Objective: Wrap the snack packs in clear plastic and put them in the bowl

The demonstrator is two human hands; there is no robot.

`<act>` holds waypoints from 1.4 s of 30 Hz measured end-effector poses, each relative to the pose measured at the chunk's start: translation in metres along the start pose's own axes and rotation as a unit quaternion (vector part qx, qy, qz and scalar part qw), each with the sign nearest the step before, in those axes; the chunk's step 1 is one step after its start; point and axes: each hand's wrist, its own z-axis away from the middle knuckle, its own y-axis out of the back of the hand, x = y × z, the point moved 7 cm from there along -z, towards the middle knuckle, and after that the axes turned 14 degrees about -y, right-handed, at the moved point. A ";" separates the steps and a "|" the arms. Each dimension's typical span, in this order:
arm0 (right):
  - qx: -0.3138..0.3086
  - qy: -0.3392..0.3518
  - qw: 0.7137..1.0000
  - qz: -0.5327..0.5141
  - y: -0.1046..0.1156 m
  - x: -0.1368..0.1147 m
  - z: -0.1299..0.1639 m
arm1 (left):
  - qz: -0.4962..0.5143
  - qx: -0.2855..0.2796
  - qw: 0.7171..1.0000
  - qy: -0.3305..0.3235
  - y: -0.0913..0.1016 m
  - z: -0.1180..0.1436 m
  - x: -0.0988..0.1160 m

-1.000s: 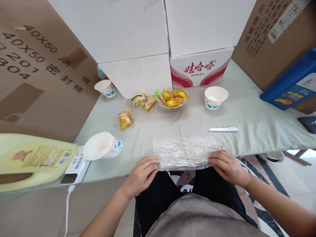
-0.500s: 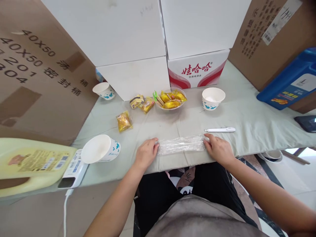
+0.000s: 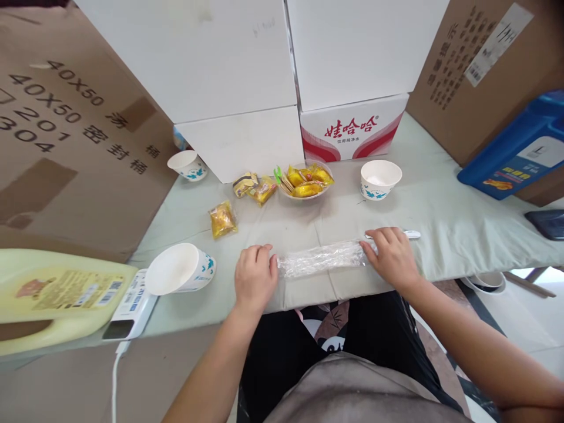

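We had the film (image 3: 321, 259) gathered into a narrow crumpled strip near the table's (image 3: 440, 211) front edge, our left hand (image 3: 254, 277) and right hand (image 3: 392, 255) pinching its ends, nothing yet wrapped.

A table (image 3: 445, 217) under a pale green cloth carries the lot. Near its front edge lies a strip of clear wrap (image 3: 321, 259), with a white pen (image 3: 410, 234) just behind it. A tipped cup (image 3: 178, 269) lies toward the front left corner, beside a scale (image 3: 131, 299) and a yellow jug (image 3: 53, 294). Mid-table sit a snack packet (image 3: 221, 218), a bowl of snacks (image 3: 307, 180) and two upright cups (image 3: 380, 178) (image 3: 187, 164). Boxes (image 3: 247, 135) line the back edge.
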 end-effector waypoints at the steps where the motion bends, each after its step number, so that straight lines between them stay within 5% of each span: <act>1: 0.002 0.046 0.999 -0.028 0.001 -0.014 0.005 | 0.015 0.021 0.999 -0.021 0.004 -0.002 0.015; 4: -0.054 0.211 0.973 -0.073 -0.015 -0.057 0.027 | 0.099 -0.046 0.985 -0.137 -0.015 -0.003 0.071; 6: -0.101 0.254 0.961 -0.052 -0.034 -0.068 0.037 | 0.098 -0.126 0.977 -0.139 -0.038 0.006 0.086; 11: -0.139 0.159 0.977 0.021 -0.049 -0.021 0.041 | 0.049 -0.219 0.972 -0.071 -0.064 0.034 0.056; 15: -0.116 0.167 0.979 0.019 -0.027 0.004 0.067 | 0.029 -0.206 0.976 -0.072 -0.049 0.036 0.043; 19: -0.079 0.167 0.982 -0.031 -0.008 0.011 0.097 | 0.016 -0.168 0.986 -0.010 -0.031 0.019 0.055; 25: 0.011 0.190 0.970 -0.151 0.027 0.013 0.111 | 0.052 -0.148 0.987 -0.021 -0.037 -0.005 0.078; 30: -0.114 0.302 0.919 -0.225 0.054 -0.026 0.114 | 0.137 -0.122 0.980 -0.079 -0.047 -0.006 0.078; 34: -0.246 0.335 0.860 -0.297 0.069 -0.059 0.098 | 0.196 -0.098 0.969 -0.115 -0.044 -0.001 0.079; 37: -0.322 0.304 0.838 -0.318 0.061 -0.075 0.065 | 0.227 -0.058 0.965 -0.115 -0.037 0.000 0.074; 42: -0.299 0.188 0.894 -0.276 0.004 -0.087 -0.018 | 0.265 -0.003 0.961 -0.077 -0.039 0.000 0.056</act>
